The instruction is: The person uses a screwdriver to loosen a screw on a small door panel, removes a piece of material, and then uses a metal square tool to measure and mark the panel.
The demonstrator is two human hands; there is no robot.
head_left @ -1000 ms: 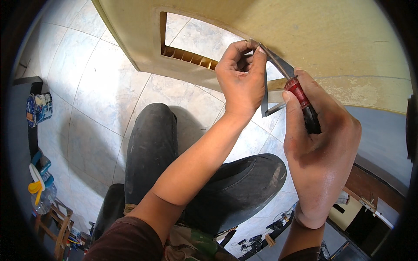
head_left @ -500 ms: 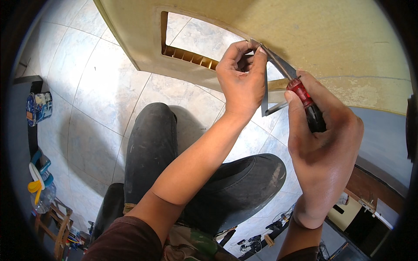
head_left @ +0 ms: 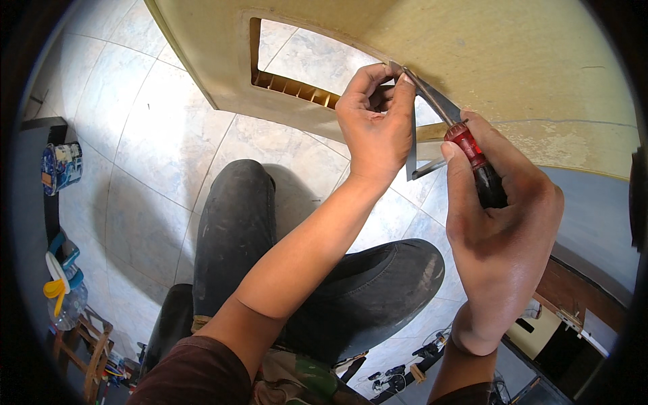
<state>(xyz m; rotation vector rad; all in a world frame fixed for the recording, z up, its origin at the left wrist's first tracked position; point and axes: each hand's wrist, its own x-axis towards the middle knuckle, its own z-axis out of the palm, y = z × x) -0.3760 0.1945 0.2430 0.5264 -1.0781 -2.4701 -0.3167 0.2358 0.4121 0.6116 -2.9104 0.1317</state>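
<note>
Two bare hands work at a pale yellow door panel (head_left: 533,74) in the head view, one steadying a thin dark metal frame (head_left: 411,158), the other gripping a screwdriver (head_left: 464,140). The left hand (head_left: 374,128) is pinched, thumb and forefinger closed together on the frame's upper corner, the other fingers curled. The right hand (head_left: 509,199) is wrapped around the red-and-black handle, thumb along its side. The screwdriver slants up and to the left, its tip beside the left thumb; whether it sits in a screw is too small to tell. The frame stands at the right end of a rectangular cutout (head_left: 254,54) in the panel, where a row of thin ribs (head_left: 300,93) shows along the lower edge. Pale floor tiles (head_left: 158,135) are visible through the gap and spread below. Beneath the forearms, the worker's dark trousers (head_left: 233,209) show bent knees, the one on the right scuffed with light marks. At far left sit a paint-smeared tin (head_left: 67,167) and, nearer the worker, a clear bottle (head_left: 73,304) beside a yellow piece (head_left: 55,290), with a wooden rack (head_left: 96,351) just below.
</note>
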